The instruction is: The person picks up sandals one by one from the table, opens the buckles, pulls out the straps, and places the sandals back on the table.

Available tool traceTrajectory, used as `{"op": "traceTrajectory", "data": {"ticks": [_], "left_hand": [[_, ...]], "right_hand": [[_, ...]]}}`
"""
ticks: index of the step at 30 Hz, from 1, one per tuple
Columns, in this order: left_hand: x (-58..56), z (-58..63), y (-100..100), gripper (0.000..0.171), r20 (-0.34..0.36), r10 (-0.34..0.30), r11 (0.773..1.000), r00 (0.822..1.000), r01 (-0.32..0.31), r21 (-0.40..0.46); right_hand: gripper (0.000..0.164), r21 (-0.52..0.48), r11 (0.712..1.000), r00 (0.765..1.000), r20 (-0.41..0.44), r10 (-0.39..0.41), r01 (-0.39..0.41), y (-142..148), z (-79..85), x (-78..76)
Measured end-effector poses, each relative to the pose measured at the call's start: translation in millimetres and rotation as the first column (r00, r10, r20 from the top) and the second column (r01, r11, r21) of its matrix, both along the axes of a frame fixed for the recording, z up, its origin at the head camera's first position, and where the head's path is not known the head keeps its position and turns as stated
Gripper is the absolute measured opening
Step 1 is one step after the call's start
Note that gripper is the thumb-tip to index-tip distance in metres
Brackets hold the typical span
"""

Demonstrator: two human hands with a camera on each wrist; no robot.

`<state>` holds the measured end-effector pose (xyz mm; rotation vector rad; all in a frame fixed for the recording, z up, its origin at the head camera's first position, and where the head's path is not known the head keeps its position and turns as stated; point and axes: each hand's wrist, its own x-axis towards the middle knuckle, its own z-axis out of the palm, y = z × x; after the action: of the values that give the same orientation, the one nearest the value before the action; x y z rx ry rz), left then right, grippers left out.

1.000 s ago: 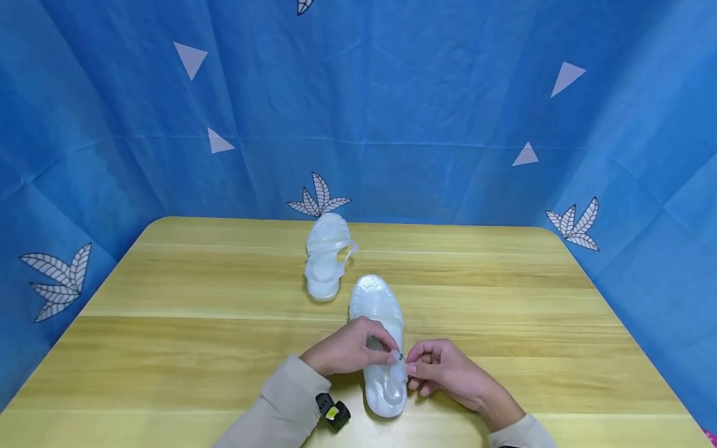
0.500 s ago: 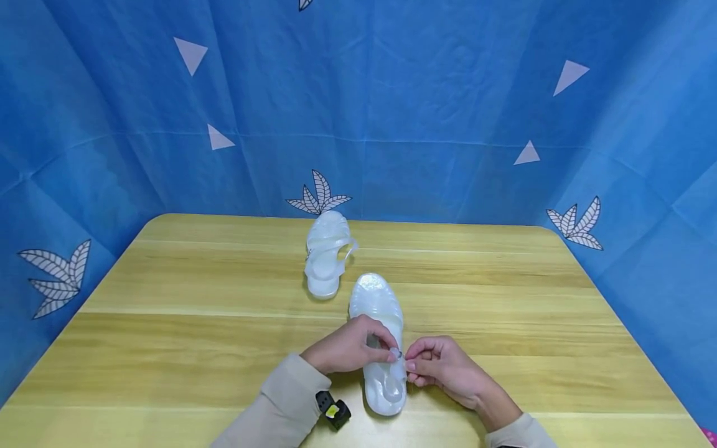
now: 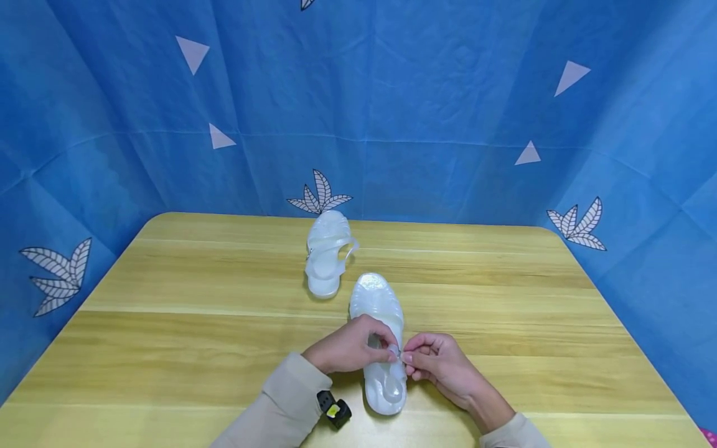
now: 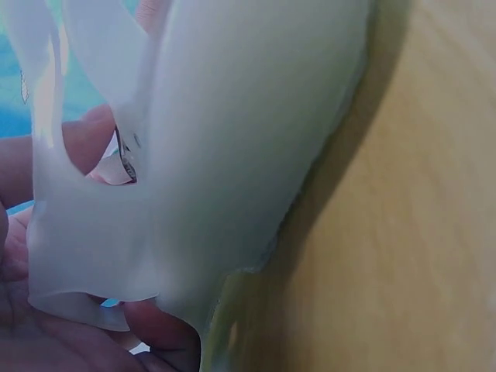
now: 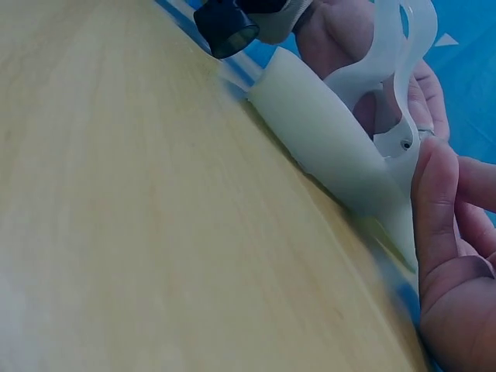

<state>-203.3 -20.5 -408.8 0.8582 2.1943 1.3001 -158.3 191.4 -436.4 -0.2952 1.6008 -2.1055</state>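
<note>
**Asker:** Where is the sandal you are working on?

**Describer:** The near sandal [image 3: 378, 302], white and glossy, appears to rest sole down on the wooden table [image 3: 504, 298], right in front of you, toe pointing away. With its heel end towards you, the side strap [image 5: 422, 35] probably falls within easy reach of both hands.

**Asker:** What is your left hand [image 3: 354, 346] doing?

**Describer:** It arches over the sandal from your left. Thumb and index finger pinch the strap beside a small metal buckle [image 4: 127, 157], likely to keep that part steady.

**Asker:** And your right hand [image 3: 442, 368]?

**Describer:** It comes in from the outer side, thumb and index finger pinching the strap just beside the buckle, other fingers curled beneath. Your fingertips hide exactly which bit lies between them. Gripping from opposite sides seems to let one hand anchor the piece while the other makes small adjustments.

**Asker:** What lies beyond?

**Describer:** A matching far sandal [image 3: 323, 274], ahead and to your left, untouched and well apart from your hands, its strap bowed out to the right. Set there, it leaves room for your fingers. Blue cloth [image 3: 437, 93] hangs behind the table.
</note>
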Motion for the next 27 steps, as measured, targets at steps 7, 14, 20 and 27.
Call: {"op": "traceTrajectory", "data": {"ticks": [7,14,20,27], "left_hand": [[-2.1,0.3,0.5,0.006,-0.005,-0.019,1.0,1.0,0.019,0.01],[-3.3,1.6,-1.5,0.006,0.026,-0.027,0.999,0.999,0.025,0.048],[-2.6,1.3,-1.5,0.005,0.013,-0.005,0.998,1.0,0.004,0.055],[-2.1,-4.0,-1.5,0.004,0.017,0.055,0.993,0.998,-0.056,0.102]], "right_hand": [[0.009,0.025,1.0,1.0,-0.008,0.008,-0.008,1.8,1.3,-0.9],[0.019,0.133,0.991,0.993,-0.117,0.021,-0.006,1.2,4.2,1.6],[0.032,0.261,0.961,0.99,-0.129,-0.062,0.094,-11.3,8.0,5.3],[0.031,0.265,0.958,0.984,-0.165,-0.069,0.112,-14.8,8.2,6.1]]}}
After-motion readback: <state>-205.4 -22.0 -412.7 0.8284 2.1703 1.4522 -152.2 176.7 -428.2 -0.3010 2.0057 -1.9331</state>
